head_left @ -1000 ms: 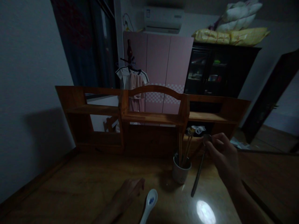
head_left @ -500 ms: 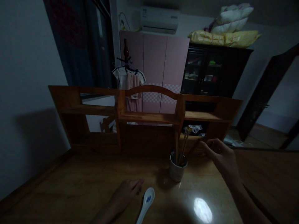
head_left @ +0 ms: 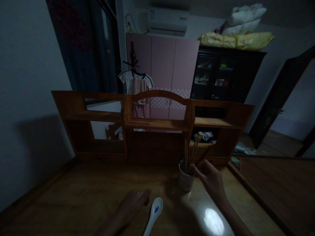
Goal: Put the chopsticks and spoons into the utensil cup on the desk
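Observation:
My right hand (head_left: 209, 180) is at the right rim of a pale cup (head_left: 185, 182), its thumb and fingers pinched together. What lies between them, if anything, I cannot make out. Several thin light wooden sticks (head_left: 186, 149) stand upright in the cup, one with a yellowish top. A darker brown stick (head_left: 206, 153) leans right behind my fingers; its lower end is hidden. On the table, my left hand (head_left: 133, 203) rests with fingers curled and nothing visible in them. Just right of it lies a white soup spoon (head_left: 155, 211) with a blue mark in its bowl.
A wooden shelf unit (head_left: 157, 124) runs along the back of the wooden table (head_left: 81, 193), close behind the cup. The table's raised right edge (head_left: 256, 196) passes beyond my right arm. A wall (head_left: 29, 137) borders the left side.
My right hand has moved left and down, from beside the brown stick's upper end to the cup's rim. My left hand, the cup and the spoon have stayed in place.

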Motion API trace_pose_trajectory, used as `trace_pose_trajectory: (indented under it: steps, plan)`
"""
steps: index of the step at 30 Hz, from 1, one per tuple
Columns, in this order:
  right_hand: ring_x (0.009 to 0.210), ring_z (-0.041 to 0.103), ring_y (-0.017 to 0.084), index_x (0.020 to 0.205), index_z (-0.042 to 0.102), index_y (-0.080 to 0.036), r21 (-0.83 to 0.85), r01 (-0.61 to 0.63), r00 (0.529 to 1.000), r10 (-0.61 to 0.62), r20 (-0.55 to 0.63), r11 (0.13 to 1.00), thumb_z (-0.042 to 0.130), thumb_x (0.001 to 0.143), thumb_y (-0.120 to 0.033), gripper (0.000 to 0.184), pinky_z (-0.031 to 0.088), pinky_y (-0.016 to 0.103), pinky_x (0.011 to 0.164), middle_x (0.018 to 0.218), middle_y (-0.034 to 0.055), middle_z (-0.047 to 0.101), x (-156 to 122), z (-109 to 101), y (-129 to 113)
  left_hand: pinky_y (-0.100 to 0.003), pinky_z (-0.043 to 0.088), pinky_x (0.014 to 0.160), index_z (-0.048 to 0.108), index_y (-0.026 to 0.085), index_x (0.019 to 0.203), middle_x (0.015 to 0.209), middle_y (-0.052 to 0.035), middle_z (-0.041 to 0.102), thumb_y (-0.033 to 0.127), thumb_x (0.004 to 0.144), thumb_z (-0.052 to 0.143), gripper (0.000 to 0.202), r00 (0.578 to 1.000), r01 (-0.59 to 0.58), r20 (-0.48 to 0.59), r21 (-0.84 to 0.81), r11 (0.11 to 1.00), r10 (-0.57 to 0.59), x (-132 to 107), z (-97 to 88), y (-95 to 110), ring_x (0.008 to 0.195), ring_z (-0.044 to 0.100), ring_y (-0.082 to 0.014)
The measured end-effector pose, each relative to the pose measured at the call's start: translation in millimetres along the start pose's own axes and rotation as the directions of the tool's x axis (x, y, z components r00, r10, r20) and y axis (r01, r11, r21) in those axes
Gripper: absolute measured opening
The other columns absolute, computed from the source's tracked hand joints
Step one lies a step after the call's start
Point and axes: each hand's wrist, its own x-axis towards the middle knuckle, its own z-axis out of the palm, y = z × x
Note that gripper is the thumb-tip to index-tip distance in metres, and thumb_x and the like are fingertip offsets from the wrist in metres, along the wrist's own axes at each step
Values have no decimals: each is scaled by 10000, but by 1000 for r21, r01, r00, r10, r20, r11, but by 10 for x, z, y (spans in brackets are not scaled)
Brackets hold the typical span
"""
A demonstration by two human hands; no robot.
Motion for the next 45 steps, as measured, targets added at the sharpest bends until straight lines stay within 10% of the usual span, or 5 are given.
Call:
trace_pose_trajectory:
  steps: [23,32,39,45]
  plan:
    - [677,574,186,921,601,-207,-28,21,1000,-20,21,999,545,900,-462,262,441,284,617,804,23,636,-118,-41,28,-240,389,682,669,181,734,693,-17,667,528,976,119,694,1000,24,1,-30,999,-24,-13,-63,82,673,595,-153]
    - [628,586,184,950,602,-205,82,237,889,-182,-420,968,363,975,-290,254,463,307,604,754,40,627,-383,-232,67,-229,261,537,641,169,715,641,33,612,646,834,493,514,999,-15,50,100,995,10,45,54,-62,578,493,-101]
    - [613,653,173,1085,595,-148,-91,726,683,-730,-25,682,476,887,-141,231,517,293,604,705,47,673,-714,-4,251,-213,303,547,621,214,920,708,38,630,639,803,533,449,999,39,-20,53,998,-38,43,59,28,636,550,-120]
    - [697,681,185,1066,596,-154,-52,662,750,-658,69,748,484,893,-111,210,527,303,660,769,70,694,-853,155,111,-211,336,574,630,217,929,789,34,644,453,675,724,360,994,-58,95,80,995,50,261,56,145,700,563,-135]
